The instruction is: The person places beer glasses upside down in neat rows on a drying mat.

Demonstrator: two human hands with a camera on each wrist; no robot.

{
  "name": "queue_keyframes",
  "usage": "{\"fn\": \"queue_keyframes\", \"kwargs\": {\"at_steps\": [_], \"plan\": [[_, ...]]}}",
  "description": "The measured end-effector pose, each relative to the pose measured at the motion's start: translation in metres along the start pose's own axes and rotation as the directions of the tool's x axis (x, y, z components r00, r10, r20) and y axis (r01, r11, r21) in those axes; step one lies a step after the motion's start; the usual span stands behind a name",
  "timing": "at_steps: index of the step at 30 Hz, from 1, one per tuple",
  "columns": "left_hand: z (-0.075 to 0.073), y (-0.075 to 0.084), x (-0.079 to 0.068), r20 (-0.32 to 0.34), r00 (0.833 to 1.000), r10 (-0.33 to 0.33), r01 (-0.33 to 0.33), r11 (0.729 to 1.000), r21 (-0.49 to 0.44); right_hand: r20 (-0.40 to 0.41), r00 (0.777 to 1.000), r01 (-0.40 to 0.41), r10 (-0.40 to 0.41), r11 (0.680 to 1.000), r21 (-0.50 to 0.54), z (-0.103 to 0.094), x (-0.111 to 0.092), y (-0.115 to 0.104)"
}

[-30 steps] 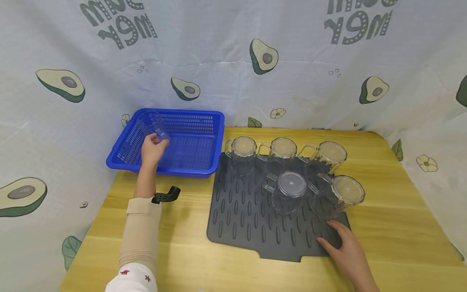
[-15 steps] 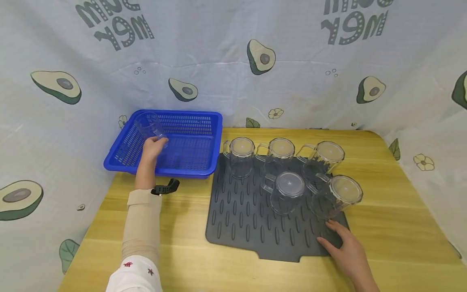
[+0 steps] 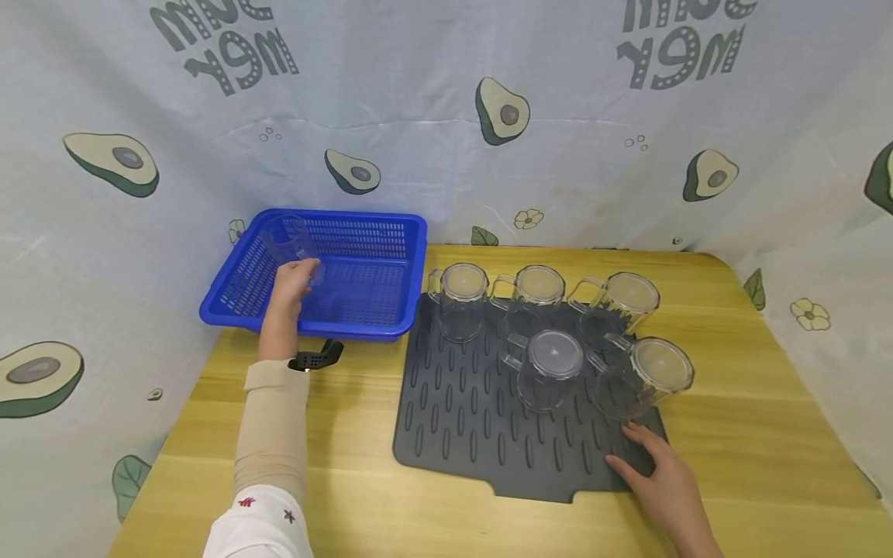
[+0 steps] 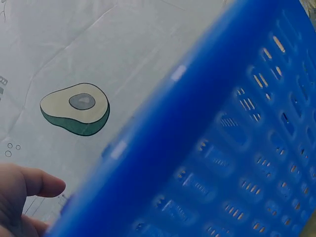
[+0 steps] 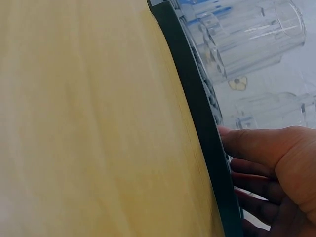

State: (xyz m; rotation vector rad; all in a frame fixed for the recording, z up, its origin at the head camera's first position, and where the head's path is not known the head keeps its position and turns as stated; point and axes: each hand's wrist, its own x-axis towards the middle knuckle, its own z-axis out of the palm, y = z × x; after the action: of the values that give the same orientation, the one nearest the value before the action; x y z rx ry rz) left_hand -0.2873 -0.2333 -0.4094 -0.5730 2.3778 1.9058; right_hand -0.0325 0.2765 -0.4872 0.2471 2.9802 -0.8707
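Observation:
A clear glass mug [image 3: 284,239] leans in the left part of the blue basket [image 3: 417,267]. My left hand [image 3: 289,285] reaches over the basket's front rim and grips the mug at its near end, where the handle is. In the left wrist view the basket wall hides the mug, and only the thumb and part of a finger [image 4: 47,183] show. My right hand [image 3: 666,484] rests at the near right corner of the dark grey drying mat [image 3: 453,434], fingers loosely spread and holding nothing. Just beyond its fingertips stands an upside-down glass mug [image 3: 663,364].
Several more glass mugs stand upside down on the mat, such as a back-left mug [image 3: 463,306] and a front-middle mug [image 3: 551,372]. Their handles point left. Under everything is a wooden table [image 3: 363,496], with a patterned curtain [image 3: 432,93] behind it.
My left hand has shifted slightly at the mug, its fingers curling closer about the handle end. The mug stays in the basket, and the right hand has hardly moved.

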Motion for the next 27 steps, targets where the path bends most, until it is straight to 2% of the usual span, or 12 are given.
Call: {"fn": "queue_keyframes", "kwargs": {"at_steps": [5, 10, 13, 15, 19, 22, 27], "plan": [[0.001, -0.001, -0.002, -0.016, 1.000, 0.006, -0.006, 1.000, 0.009, -0.016, 1.000, 0.013, -0.013, 1.000, 0.000, 0.001, -0.001, 0.002], [-0.001, 0.000, -0.006, -0.043, 0.999, 0.032, -0.031, 0.999, 0.022, 0.009, 1.000, 0.001, -0.001, 1.000, 0.003, 0.000, 0.000, 0.001], [0.000, 0.002, -0.010, -0.091, 0.995, 0.045, -0.041, 0.998, 0.041, 0.025, 1.000, -0.009, 0.009, 1.000, 0.005, -0.001, 0.000, 0.001], [0.002, 0.003, -0.011, -0.148, 0.988, 0.050, -0.044, 0.998, 0.047, 0.032, 0.999, -0.014, 0.013, 1.000, 0.006, -0.001, 0.000, 0.001], [0.005, 0.004, -0.013, -0.235, 0.970, 0.058, -0.058, 0.998, 0.005, 0.046, 0.999, -0.026, 0.026, 1.000, 0.012, -0.001, 0.001, 0.000], [0.006, 0.003, -0.013, -0.245, 0.968, 0.058, -0.071, 0.996, -0.046, 0.053, 0.998, -0.031, 0.030, 0.999, 0.018, -0.002, 0.001, 0.000], [0.006, 0.001, -0.014, -0.255, 0.964, 0.080, -0.101, 0.992, -0.072, 0.048, 0.999, -0.021, 0.020, 1.000, 0.022, -0.002, 0.000, 0.000]]}}
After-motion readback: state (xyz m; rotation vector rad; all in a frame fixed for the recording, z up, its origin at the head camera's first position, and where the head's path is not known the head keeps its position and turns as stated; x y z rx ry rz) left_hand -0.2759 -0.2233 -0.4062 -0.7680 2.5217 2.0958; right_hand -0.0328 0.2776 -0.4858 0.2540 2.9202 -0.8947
